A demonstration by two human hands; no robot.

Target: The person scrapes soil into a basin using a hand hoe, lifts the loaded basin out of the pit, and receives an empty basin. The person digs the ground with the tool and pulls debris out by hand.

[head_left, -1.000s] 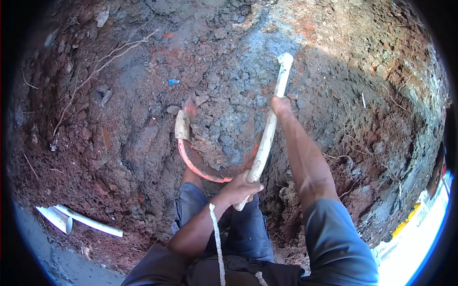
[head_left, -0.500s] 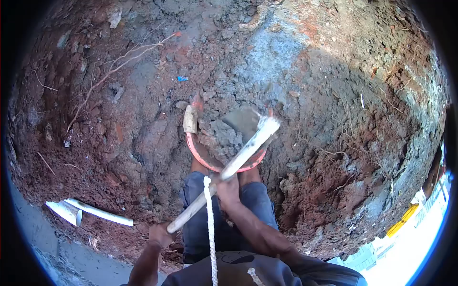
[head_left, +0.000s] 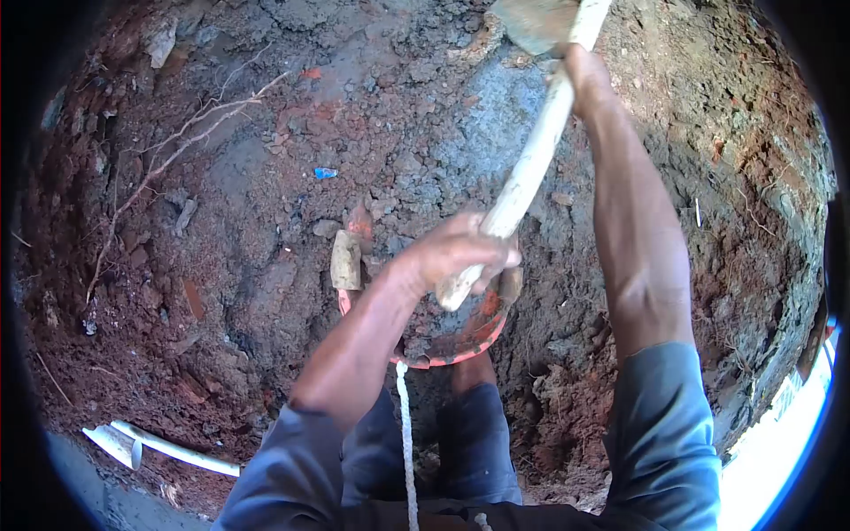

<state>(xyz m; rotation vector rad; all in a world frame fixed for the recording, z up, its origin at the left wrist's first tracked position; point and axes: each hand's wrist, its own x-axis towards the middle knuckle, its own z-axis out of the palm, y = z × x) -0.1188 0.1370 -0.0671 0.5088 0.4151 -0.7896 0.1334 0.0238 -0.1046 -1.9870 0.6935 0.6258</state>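
My left hand (head_left: 460,251) is wrapped round the lower end of a hoe's pale wooden handle (head_left: 529,166). Higher up the same handle, close below the head, my right hand (head_left: 584,78) grips it. The hoe's blade (head_left: 536,25) is raised at the top of the view and blurred by motion. Under my left forearm sits an orange-red basket (head_left: 482,343) with dark soil inside, standing between my feet and the dug ground. A pale sleeve-like grip (head_left: 346,259) covers its left handle. My forearm and hand hide part of the basket.
Rough clods of brown and red earth (head_left: 266,203) surround me. A thin root (head_left: 168,159) and a blue scrap (head_left: 325,173) lie on the left. Pale pipe pieces (head_left: 177,450) rest at lower left. A white cord (head_left: 407,442) hangs in front of me.
The hoe has swung up and away from over the basket to the top of the view. Both hands have risen with it, the right one now near the head.
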